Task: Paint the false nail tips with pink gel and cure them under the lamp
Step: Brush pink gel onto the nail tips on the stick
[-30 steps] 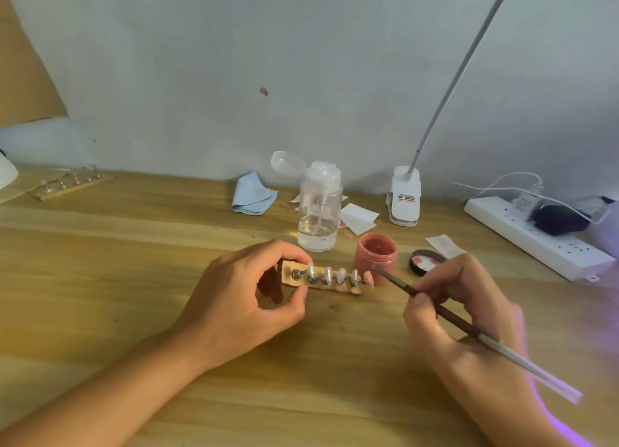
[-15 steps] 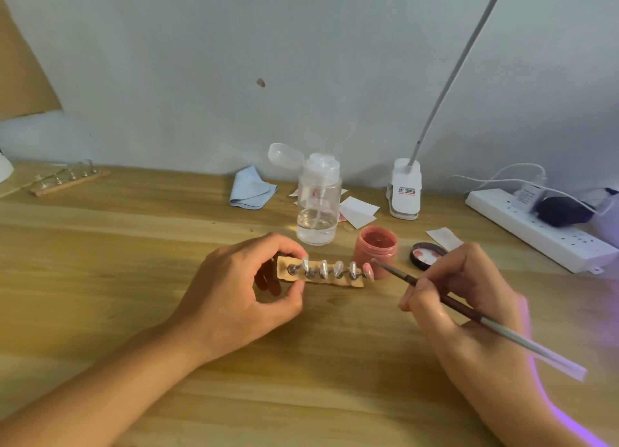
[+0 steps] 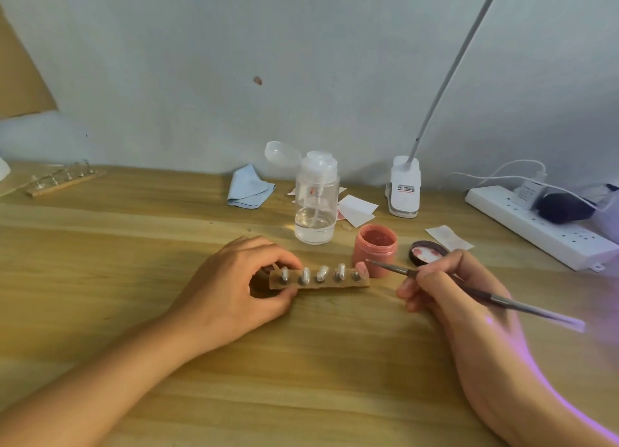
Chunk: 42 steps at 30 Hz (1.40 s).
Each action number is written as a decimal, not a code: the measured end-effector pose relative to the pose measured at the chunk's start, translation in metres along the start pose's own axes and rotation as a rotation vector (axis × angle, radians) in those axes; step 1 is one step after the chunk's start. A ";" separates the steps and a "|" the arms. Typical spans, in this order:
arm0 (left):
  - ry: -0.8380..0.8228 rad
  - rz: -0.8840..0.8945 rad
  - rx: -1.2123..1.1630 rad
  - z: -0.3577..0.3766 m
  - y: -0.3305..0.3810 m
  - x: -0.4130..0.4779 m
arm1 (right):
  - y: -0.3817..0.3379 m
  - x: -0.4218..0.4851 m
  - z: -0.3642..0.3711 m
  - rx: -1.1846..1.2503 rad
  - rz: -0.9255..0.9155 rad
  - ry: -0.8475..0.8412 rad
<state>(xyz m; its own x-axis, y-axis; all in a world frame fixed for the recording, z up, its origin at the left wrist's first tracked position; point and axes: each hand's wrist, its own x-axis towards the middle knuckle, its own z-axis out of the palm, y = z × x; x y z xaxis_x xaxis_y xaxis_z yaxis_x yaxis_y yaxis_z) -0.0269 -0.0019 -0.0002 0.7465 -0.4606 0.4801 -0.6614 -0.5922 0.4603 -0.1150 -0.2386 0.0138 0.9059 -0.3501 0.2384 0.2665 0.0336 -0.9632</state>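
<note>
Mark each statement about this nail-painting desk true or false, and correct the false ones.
1. The left hand grips the wooden strip's left end. True.
2. The pink gel jar is closed. False: it is open, its lid lying to its right.
3. The right hand holds the brush. True.
4. All five nail tips are pink. False: only the rightmost nail tip looks pink.
5. The clear bottle lies on its side. False: it stands upright.

left hand (image 3: 231,289) bare | right hand (image 3: 445,292) bare (violet glow along wrist) | forearms uncovered
</note>
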 end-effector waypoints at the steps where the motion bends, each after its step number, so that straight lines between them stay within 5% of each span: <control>1: -0.004 -0.001 -0.010 0.000 -0.001 0.000 | 0.000 0.000 0.000 0.002 0.003 0.006; 29: -0.030 -0.036 -0.043 -0.001 -0.004 0.000 | 0.003 -0.001 0.000 -0.092 -0.013 -0.045; 35: -0.033 -0.047 -0.038 0.000 -0.002 0.000 | 0.003 0.003 -0.007 -0.029 -0.197 0.064; 42: -0.051 -0.049 -0.009 -0.002 0.000 0.000 | -0.017 0.020 -0.006 -0.285 -0.117 -0.026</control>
<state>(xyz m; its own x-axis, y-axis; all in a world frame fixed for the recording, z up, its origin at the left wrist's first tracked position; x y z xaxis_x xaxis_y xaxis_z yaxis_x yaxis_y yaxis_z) -0.0270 -0.0009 0.0014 0.7804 -0.4646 0.4185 -0.6247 -0.6087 0.4891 -0.1032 -0.2519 0.0345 0.8835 -0.3121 0.3493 0.2698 -0.2707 -0.9241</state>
